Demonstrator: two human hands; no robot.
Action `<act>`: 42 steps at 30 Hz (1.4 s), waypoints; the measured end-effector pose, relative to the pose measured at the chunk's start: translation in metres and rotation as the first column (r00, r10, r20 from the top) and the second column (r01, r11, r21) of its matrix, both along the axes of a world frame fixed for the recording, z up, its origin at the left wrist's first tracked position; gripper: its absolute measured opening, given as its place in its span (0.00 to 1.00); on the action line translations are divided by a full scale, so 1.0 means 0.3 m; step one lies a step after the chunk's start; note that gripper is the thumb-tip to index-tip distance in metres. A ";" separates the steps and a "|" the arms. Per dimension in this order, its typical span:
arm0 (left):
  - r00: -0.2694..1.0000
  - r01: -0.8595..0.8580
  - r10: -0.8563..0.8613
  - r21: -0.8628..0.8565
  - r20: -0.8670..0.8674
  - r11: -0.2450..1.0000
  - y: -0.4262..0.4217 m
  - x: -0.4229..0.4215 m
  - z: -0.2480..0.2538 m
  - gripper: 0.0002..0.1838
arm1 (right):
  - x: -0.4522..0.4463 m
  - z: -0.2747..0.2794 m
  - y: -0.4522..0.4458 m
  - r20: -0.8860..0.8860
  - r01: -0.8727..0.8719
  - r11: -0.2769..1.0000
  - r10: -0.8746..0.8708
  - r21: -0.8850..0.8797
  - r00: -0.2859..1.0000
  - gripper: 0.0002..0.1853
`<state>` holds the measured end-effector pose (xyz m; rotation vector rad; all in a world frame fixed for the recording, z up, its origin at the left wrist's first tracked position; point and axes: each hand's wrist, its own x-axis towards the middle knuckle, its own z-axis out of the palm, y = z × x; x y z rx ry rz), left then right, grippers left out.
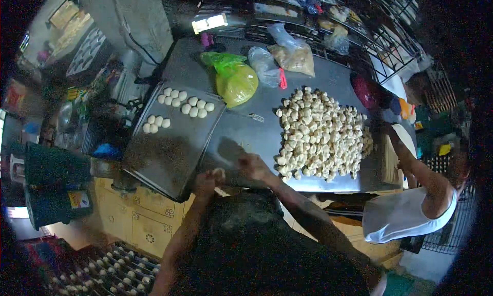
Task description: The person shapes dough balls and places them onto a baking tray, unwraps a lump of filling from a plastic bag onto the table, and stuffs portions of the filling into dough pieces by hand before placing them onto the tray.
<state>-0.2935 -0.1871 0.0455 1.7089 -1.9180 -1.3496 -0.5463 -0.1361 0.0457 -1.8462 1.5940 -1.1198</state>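
Observation:
Near the table's front edge, my left hand [206, 182] is closed around a small pale piece of dough [220, 174], partly hidden by the fingers. My right hand [255, 168] is a short way to the right, its fingers curled; anything inside them is hidden. On the left, a dark metal tray [167, 160] carries several round white dough balls [194, 107] in small clusters at its far end. A large heap of small dough pieces [321, 134] covers the table to the right of my right hand.
A yellow-green plastic bag [236, 85] and clear bags [292, 57] lie at the back of the dark table [231, 129]. A co-worker in a white top [405, 214] stands at the right, an arm over the table. Racked dough balls [110, 270] are at lower left.

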 end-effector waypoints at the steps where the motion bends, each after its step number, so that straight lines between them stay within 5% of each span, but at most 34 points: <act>1: 0.953 -0.025 0.060 0.122 -0.296 0.992 -0.027 -0.016 -0.010 0.12 | 0.010 0.013 -0.026 0.054 0.003 1.000 -0.003 0.012 0.999 0.10; 2: 0.819 -0.010 0.147 0.243 -0.555 0.970 -0.059 -0.030 -0.017 0.15 | 0.035 0.026 -0.033 0.108 0.009 1.000 -0.011 0.021 0.994 0.10; 3: 0.820 0.003 0.138 0.245 -0.555 0.970 -0.094 -0.040 -0.062 0.15 | 0.061 0.044 -0.044 0.107 0.022 0.999 -0.024 0.023 0.994 0.10; 5: 0.667 0.138 0.252 0.448 -0.702 0.883 -0.138 -0.074 -0.140 0.13 | 0.118 0.079 -0.067 0.380 0.136 0.975 -0.196 0.178 0.904 0.10; 7: 0.701 0.087 0.302 0.497 -0.646 0.863 -0.147 -0.106 -0.103 0.13 | 0.163 0.111 -0.063 0.494 0.183 0.941 -0.308 0.286 0.813 0.10; 10: 0.754 -0.039 0.383 0.546 -0.534 0.837 -0.188 -0.164 0.034 0.13 | 0.186 0.154 -0.100 0.350 0.337 0.916 -0.396 0.217 0.849 0.10; 13: 0.579 -0.046 0.695 0.835 -0.425 0.549 -0.194 -0.229 0.164 0.14 | 0.207 0.135 -0.086 0.233 0.413 0.867 -0.478 0.278 0.847 0.12; 14: 0.579 -0.048 0.695 0.833 -0.426 0.551 -0.182 -0.240 0.164 0.14 | 0.203 0.130 -0.084 0.174 0.443 0.846 -0.504 0.298 0.846 0.13; 15: 0.671 -0.118 0.572 0.693 -0.472 0.711 -0.167 -0.250 0.149 0.14 | 0.200 0.156 -0.079 0.176 0.435 0.851 -0.496 0.294 0.851 0.13; 17: 0.839 -0.193 0.320 0.309 -0.440 0.931 -0.140 -0.263 0.120 0.17 | 0.209 0.207 -0.046 -0.320 0.421 0.907 -0.397 0.007 0.860 0.15; 18: 0.838 -0.208 0.329 0.302 -0.436 0.930 -0.129 -0.264 0.112 0.17 | 0.208 0.221 -0.033 -0.544 0.355 0.926 -0.364 -0.126 0.756 0.16; 19: 0.821 -0.213 0.318 0.261 -0.475 0.941 -0.120 -0.262 0.104 0.17 | 0.183 0.217 -0.018 -0.535 0.347 0.929 -0.358 -0.127 0.765 0.16; 21: 0.784 -0.225 0.288 0.180 -0.550 0.958 -0.107 -0.261 0.085 0.17 | 0.086 0.207 0.028 -0.114 0.106 0.989 -0.095 0.099 0.989 0.16; 22: 0.784 -0.236 0.295 0.178 -0.545 0.955 -0.102 -0.247 0.079 0.17 | 0.052 0.199 0.039 0.130 -0.054 0.985 0.032 0.166 0.991 0.16; 24: 0.823 -0.143 0.265 0.268 -0.503 0.953 -0.096 -0.196 0.065 0.17 | 0.024 0.206 0.030 0.493 0.113 0.947 -0.256 0.301 0.832 0.15; 25: 0.839 -0.095 0.244 0.311 -0.486 0.946 -0.084 -0.198 0.089 0.17 | 0.003 0.187 0.027 0.495 0.103 0.949 -0.246 0.298 0.833 0.15; 28: 0.923 0.004 0.061 0.167 -0.379 0.986 -0.042 -0.221 0.207 0.17 | -0.070 0.012 -0.026 0.658 -0.284 0.861 -0.076 0.422 0.749 0.16; 29: 0.950 0.063 -0.028 0.103 -0.310 0.993 -0.032 -0.224 0.235 0.18 | -0.063 -0.157 -0.015 0.585 -0.194 0.939 -0.008 0.282 0.811 0.17; 30: 0.949 0.061 -0.029 0.091 -0.314 0.994 -0.033 -0.221 0.213 0.18 | -0.072 0.003 -0.020 0.704 -0.345 0.862 -0.018 0.370 0.710 0.16; 33: 0.975 0.202 -0.213 -0.139 -0.067 0.970 -0.041 -0.200 0.121 0.16 | -0.056 -0.107 -0.029 0.644 -0.215 0.951 0.021 0.224 0.765 0.12; 34: 0.973 0.209 -0.220 -0.141 -0.070 0.968 -0.046 -0.193 0.124 0.16 | -0.051 -0.105 -0.029 0.661 -0.197 0.976 0.087 0.094 0.745 0.10; 37: 0.689 0.279 -0.204 -0.004 -0.695 0.960 -0.071 -0.224 0.304 0.16 | -0.019 -0.196 -0.018 0.752 -0.135 0.971 -0.061 0.197 0.656 0.09; 42: 0.847 0.080 -0.147 -0.151 -0.511 0.985 -0.115 -0.163 -0.003 0.16 | 0.109 0.040 -0.026 0.713 -0.032 0.955 -0.198 0.295 0.673 0.07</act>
